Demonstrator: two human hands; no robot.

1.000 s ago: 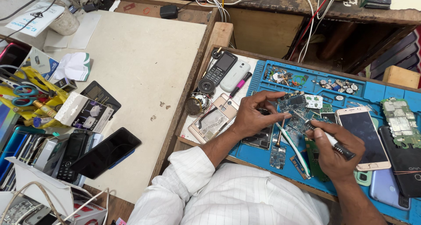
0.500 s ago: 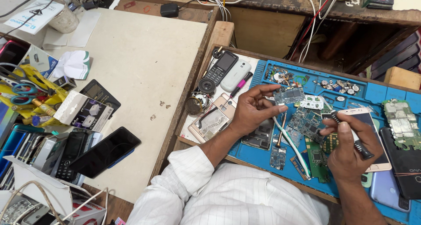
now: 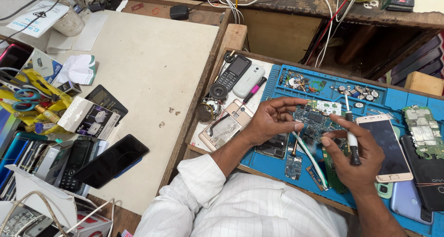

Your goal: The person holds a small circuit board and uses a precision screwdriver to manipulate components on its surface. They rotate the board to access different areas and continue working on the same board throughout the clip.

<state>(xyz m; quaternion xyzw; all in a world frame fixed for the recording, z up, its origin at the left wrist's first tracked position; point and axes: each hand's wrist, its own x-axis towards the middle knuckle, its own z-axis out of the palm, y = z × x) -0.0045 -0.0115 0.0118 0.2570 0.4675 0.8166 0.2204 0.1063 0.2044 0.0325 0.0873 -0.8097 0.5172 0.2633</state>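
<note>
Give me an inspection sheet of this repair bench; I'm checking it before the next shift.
Surface: blue work mat in a wooden tray, beside a pale tabletop.
Job's things: circuit board pinched in the left hand; screwdriver upright in the right hand.
Clutter: gold smartphone, gold phone back cover, two keypad phones, loose boards and small parts on the mat; boxes, scissors and dark phones at left.
Grippers: both hands closed on their things, close together.
Cables: wires hang behind the tray.
Surroundings: wooden bench edge, shelves behind.
</note>
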